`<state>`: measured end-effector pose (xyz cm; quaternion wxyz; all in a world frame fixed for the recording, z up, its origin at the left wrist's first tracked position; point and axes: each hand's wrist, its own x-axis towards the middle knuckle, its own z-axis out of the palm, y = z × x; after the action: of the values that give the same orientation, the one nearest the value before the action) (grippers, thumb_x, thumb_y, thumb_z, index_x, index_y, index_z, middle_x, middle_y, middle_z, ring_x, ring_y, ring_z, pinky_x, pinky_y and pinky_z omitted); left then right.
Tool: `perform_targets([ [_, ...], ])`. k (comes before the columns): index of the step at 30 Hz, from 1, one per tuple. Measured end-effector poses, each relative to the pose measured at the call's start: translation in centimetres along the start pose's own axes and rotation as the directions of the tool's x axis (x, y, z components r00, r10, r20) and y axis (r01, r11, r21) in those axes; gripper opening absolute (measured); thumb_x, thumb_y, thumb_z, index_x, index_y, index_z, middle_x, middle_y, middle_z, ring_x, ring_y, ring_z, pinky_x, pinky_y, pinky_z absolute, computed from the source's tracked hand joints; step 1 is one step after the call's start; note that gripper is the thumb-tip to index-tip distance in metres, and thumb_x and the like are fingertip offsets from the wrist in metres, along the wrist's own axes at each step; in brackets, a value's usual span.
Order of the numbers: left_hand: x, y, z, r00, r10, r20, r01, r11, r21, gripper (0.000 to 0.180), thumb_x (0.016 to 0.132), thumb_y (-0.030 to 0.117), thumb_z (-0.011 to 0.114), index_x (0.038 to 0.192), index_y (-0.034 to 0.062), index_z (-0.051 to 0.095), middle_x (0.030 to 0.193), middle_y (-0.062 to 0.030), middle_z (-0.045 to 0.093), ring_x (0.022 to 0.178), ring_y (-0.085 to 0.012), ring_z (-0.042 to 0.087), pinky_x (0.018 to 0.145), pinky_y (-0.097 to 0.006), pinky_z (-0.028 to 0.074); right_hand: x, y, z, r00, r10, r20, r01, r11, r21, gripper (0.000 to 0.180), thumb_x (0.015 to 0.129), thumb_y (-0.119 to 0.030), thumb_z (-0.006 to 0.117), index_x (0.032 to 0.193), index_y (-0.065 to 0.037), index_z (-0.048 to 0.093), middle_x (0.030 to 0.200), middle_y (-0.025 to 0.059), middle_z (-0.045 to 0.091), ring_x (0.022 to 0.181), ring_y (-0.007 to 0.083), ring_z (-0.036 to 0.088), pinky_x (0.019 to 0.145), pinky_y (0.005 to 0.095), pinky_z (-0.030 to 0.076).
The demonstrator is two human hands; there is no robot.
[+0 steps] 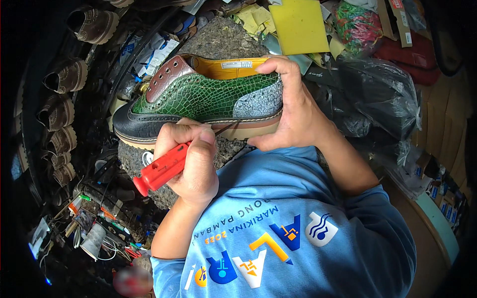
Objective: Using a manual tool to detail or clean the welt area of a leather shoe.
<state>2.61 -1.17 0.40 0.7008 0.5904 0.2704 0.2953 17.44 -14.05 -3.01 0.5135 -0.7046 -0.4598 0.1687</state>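
Note:
A low leather shoe (213, 97) lies on its side in front of me, toe to the left. It has a black toe, green crocodile-textured side, brown lace panel, grey-blue heel patch and yellow lining, above a layered tan sole. My right hand (294, 107) grips it by the heel, thumb and fingers spanning from the collar to the sole. In my closed left hand (191, 159) is a red-handled awl (164, 169). Its thin dark shaft slants up to the right, with the tip at the stitched welt below the green side; whether it pierces anything cannot be told.
A rough stone block (221, 37) lies beneath and behind the shoe. Brown shoes (67, 77) line a rack at left. Tools and a white cup (93, 241) clutter the lower left. A yellow sheet (300, 27) and black plastic (372, 99) lie at the back and right.

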Motion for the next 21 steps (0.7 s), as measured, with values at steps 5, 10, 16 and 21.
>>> perform_targets([
  [5,-0.06,-0.11,0.09,0.999,0.041,0.033,-0.043,0.998,0.055,0.003,0.081,-0.003,0.052,0.08,-0.0009,0.049,0.066,-0.0083,0.054,0.055,-0.0092,0.046,0.051,-0.024,0.039,-0.03,0.2,0.06,1.0,-0.014,-0.012,0.014,1.0,0.011,0.093,0.045,-0.014,0.083,0.123,-0.005,0.035,0.116,0.0148,0.044,0.111,0.0331,0.046,0.097,0.0393,0.039],
  [10,-0.23,0.03,0.4,0.999,0.02,0.044,-0.026,0.99,0.137,0.006,0.079,0.004,0.052,0.078,0.0014,0.047,0.072,-0.0103,0.051,0.06,-0.0116,0.045,0.054,-0.023,0.04,-0.02,0.26,-0.11,1.0,-0.016,0.002,0.016,1.0,0.007,0.094,0.045,-0.013,0.083,0.124,-0.005,0.034,0.116,0.015,0.043,0.112,0.0335,0.045,0.097,0.0396,0.038],
  [16,0.02,-0.64,0.07,0.998,0.058,-0.025,-0.059,0.997,-0.044,0.004,0.079,-0.002,0.052,0.077,-0.0004,0.048,0.063,-0.0086,0.053,0.053,-0.0092,0.044,0.049,-0.024,0.037,0.02,0.25,-0.25,1.0,-0.007,0.023,0.006,0.999,0.038,0.094,0.046,-0.013,0.083,0.125,-0.006,0.034,0.117,0.0149,0.043,0.113,0.0333,0.045,0.097,0.0391,0.039],
  [21,0.13,-0.34,0.27,0.998,0.039,-0.048,-0.039,0.999,0.007,0.005,0.078,-0.001,0.053,0.076,-0.0004,0.048,0.063,-0.0091,0.053,0.052,-0.0091,0.044,0.049,-0.024,0.037,-0.03,0.17,-0.27,1.0,-0.01,0.021,0.01,1.0,-0.007,0.094,0.046,-0.014,0.084,0.125,-0.006,0.033,0.118,0.0149,0.042,0.113,0.0333,0.045,0.097,0.0393,0.039],
])
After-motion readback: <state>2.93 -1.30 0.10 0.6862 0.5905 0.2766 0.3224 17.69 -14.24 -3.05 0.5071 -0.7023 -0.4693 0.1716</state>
